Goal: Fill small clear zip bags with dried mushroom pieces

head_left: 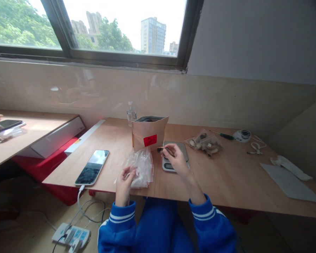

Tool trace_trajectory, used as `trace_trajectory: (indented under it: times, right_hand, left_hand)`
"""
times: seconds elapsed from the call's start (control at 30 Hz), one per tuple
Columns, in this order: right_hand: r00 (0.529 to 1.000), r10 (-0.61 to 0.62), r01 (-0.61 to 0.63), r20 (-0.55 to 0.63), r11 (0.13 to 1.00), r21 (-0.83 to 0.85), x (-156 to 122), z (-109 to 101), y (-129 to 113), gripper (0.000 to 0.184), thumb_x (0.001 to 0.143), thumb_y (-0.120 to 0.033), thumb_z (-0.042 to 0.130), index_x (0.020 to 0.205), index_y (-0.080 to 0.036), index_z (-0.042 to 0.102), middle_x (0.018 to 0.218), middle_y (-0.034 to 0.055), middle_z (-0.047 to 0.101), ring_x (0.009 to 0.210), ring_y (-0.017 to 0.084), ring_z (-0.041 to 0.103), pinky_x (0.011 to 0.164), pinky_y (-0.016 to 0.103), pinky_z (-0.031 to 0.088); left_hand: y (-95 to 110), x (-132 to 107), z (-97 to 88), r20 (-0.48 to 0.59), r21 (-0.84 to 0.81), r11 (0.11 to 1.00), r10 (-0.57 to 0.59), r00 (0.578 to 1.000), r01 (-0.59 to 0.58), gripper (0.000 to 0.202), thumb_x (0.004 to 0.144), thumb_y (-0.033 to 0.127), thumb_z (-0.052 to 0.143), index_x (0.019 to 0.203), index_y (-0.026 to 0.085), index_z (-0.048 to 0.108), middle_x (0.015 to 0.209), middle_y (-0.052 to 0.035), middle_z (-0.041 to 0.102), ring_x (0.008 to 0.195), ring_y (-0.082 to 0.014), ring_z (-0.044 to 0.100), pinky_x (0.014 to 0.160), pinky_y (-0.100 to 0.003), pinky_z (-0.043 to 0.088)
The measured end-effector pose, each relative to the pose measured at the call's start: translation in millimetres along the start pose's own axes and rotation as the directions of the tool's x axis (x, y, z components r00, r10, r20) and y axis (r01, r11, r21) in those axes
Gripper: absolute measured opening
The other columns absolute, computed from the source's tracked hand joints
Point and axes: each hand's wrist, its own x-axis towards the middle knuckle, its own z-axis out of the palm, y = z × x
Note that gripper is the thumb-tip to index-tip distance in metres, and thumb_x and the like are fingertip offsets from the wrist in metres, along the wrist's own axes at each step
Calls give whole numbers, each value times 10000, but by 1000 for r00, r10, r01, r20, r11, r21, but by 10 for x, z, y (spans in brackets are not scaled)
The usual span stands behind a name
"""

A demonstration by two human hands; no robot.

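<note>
My left hand (124,183) is closed on a bundle of clear plastic bags (140,166) at the near edge of the wooden table (226,175). My right hand (175,156) pinches a small dark piece (160,149) just above a small digital scale (171,162). Right behind the scale stands an open brown paper pouch (149,133) with a red label. To the right of the scale lies a clear bag filled with dried pieces (206,143).
A phone (92,167) lies on the table at left, its cable running down to a power strip (71,235) on the floor. A small bottle (131,113) stands behind the pouch. A screwdriver (223,135), a tape roll (242,135) and a grey sheet (289,182) lie at right.
</note>
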Motion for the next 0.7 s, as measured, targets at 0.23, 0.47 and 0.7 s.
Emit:
trace_trajectory:
  times: [0.23, 0.47, 0.7]
  right_hand:
    - [859, -493, 513, 143, 824, -242, 1141, 380, -705, 247, 904, -440, 480, 993, -222, 552, 974, 45, 609, 900, 160, 576, 818, 294, 468]
    - [827, -410, 562, 385, 614, -554, 1492, 575, -590, 192, 907, -236, 475, 769, -197, 602, 819, 46, 640, 836, 194, 548, 802, 328, 411]
    - [785, -447, 613, 428, 660, -435, 1436, 508, -518, 311, 944, -374, 413, 825, -190, 635, 843, 39, 634, 804, 153, 570, 735, 265, 424]
  left_hand:
    - [51, 73, -135, -46, 73, 996, -44, 998, 47, 580, 462, 179, 734, 1017, 168, 566, 882, -41, 641, 750, -174, 640, 648, -285, 506]
    - [96, 70, -137, -39, 102, 991, -87, 995, 91, 552, 489, 200, 680, 1032, 172, 581, 881, -35, 622, 707, -157, 633, 598, -256, 484]
    - [108, 56, -113, -56, 87, 991, -92, 994, 96, 561, 486, 188, 670, 1041, 164, 589, 907, -50, 639, 747, -167, 643, 641, -270, 501]
